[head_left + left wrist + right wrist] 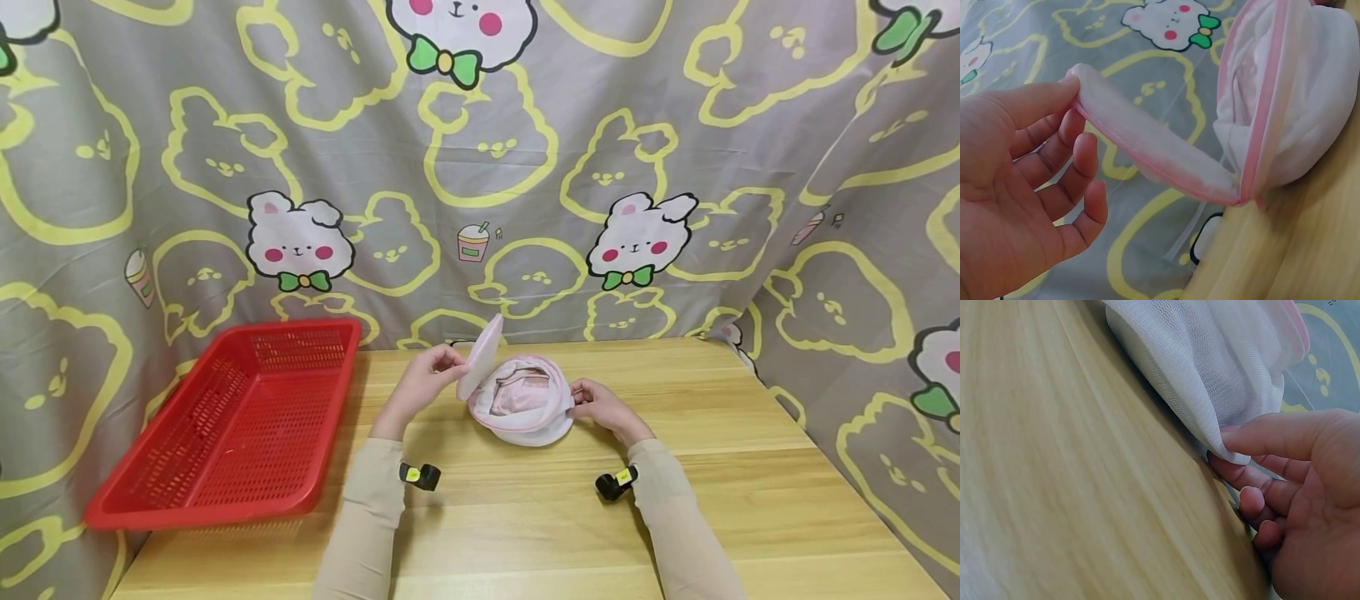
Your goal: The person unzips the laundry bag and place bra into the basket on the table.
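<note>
A round white mesh laundry bag (534, 425) with pink trim stands on the wooden table, its top open and pinkish cloth (521, 395) showing inside. The bag's round lid (482, 358) is tilted up on the left, joined to the rim at its lower end. My left hand (429, 385) pinches the lid's raised edge between thumb and index finger, the other fingers loosely bent. On the opposite side my right hand (603, 407) pinches a fold of mesh low on the bag's wall, close over the tabletop in the right wrist view.
At the left of the table (517, 533) stands a large red plastic basket (330, 433) with perforated walls. A grey curtain (480, 167) with cartoon animals hangs behind the table and along both sides. Each wrist wears a small black camera.
</note>
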`<state>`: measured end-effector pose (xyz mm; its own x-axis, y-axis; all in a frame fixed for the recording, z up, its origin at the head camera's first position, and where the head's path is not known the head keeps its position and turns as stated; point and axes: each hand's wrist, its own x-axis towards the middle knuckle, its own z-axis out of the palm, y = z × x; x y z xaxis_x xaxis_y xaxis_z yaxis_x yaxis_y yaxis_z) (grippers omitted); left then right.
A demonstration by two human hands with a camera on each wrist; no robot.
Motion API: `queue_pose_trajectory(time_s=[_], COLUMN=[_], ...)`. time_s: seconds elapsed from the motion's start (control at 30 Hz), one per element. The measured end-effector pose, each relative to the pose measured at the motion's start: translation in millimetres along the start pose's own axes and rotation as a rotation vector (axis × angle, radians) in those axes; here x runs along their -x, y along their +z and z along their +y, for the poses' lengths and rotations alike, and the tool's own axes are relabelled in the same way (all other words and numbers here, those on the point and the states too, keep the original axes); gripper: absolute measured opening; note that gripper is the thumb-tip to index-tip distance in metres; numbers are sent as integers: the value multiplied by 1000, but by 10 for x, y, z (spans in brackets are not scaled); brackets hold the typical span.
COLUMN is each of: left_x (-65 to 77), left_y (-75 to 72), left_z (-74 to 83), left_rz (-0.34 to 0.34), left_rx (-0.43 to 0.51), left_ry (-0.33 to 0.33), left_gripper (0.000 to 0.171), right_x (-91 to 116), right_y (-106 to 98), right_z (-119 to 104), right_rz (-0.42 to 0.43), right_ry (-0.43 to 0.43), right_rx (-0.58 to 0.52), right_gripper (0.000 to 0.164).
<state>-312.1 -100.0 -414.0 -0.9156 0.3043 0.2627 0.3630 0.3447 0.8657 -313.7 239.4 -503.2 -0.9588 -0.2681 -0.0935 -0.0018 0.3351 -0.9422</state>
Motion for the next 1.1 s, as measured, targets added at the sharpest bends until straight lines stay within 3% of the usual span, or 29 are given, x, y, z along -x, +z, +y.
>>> queue_pose_trajectory(time_s=[0.83,0.93,1.1], left_x=[16,64,76], left_y=[-218,-251,-304], left_z=[-255,-173,-222], left_rz=[79,75,79], left_rx=[-36,-48,-65], left_ry=[-39,-52,-69], left_gripper=[16,16,15], right_x=[31,51,68], right_y=[17,20,22], right_z=[-14,-54,-99], right_rz=[12,13,8], right_ry=[-19,-18,-10], right_rx=[18,15,12], right_gripper=[36,35,34])
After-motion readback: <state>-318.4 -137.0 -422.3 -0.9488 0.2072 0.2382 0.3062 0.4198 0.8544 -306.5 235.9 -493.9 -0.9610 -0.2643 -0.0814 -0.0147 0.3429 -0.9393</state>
